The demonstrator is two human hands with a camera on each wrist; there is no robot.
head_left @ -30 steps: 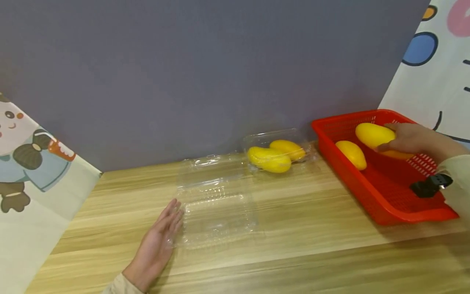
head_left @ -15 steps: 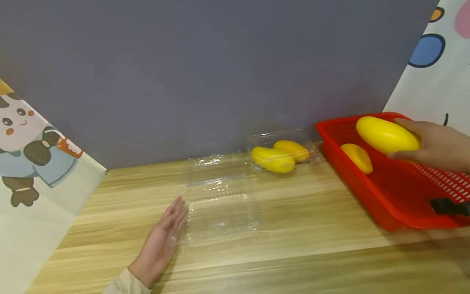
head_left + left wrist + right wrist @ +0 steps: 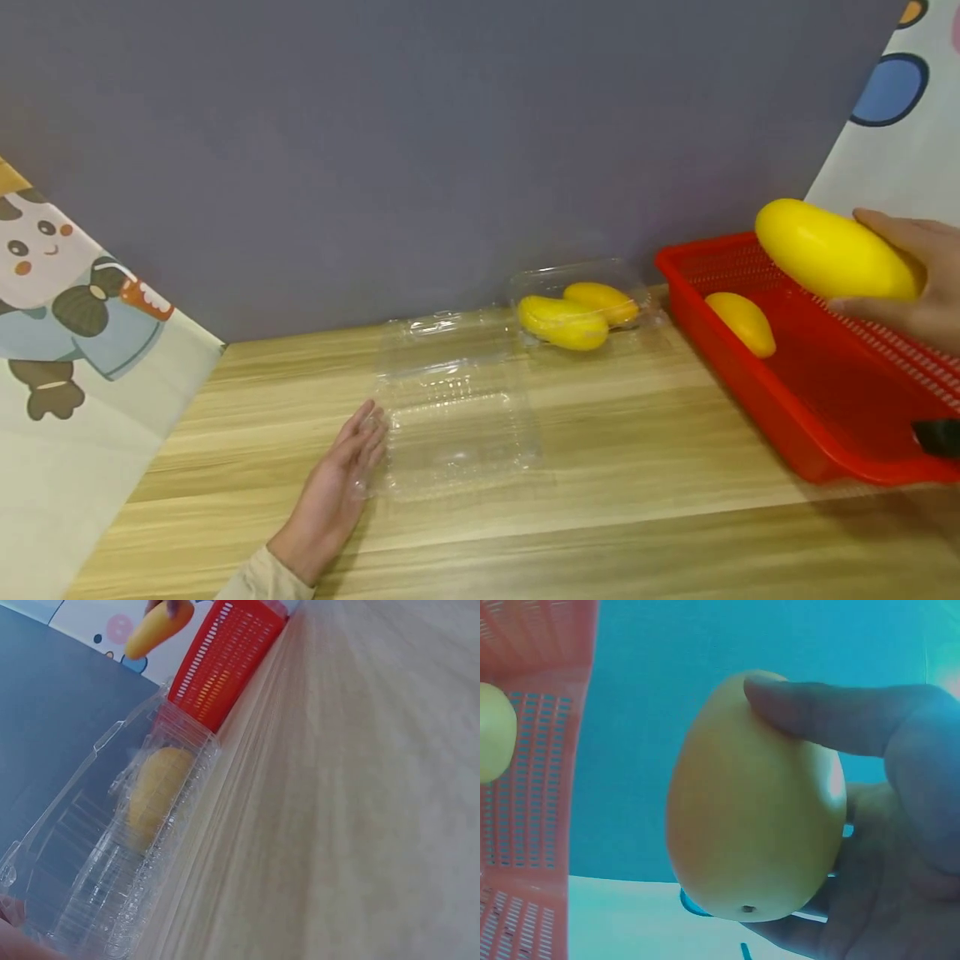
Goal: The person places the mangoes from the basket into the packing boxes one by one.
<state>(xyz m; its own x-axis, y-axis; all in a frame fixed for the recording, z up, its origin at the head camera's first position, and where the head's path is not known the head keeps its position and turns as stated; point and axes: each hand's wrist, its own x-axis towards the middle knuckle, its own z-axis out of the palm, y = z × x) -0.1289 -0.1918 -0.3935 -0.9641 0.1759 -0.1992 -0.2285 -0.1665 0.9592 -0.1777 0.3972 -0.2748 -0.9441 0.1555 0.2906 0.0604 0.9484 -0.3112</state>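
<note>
My right hand (image 3: 930,283) grips a yellow mango (image 3: 832,250) above the red basket (image 3: 795,425); in the right wrist view the thumb lies across the mango (image 3: 754,802), with fingers behind it. One more mango (image 3: 741,323) lies inside the basket. My left hand (image 3: 330,492) rests on the table with fairly straight fingers, touching the left edge of an open clear plastic clamshell box (image 3: 457,442). Its lid (image 3: 442,342) is folded back toward the grey wall. Behind and to the right, a second clear box (image 3: 570,273) holds two mangoes (image 3: 562,323).
A grey panel (image 3: 450,167) rises along the back of the wooden table (image 3: 600,508). Cartoon-printed boards (image 3: 90,292) stand at the left and right sides. A black strap-like item (image 3: 937,437) shows over the basket's right side.
My right hand has lifted the mango up out of the basket and moved right in the head view. The left hand stays at the clear box. The view has shifted slightly.
</note>
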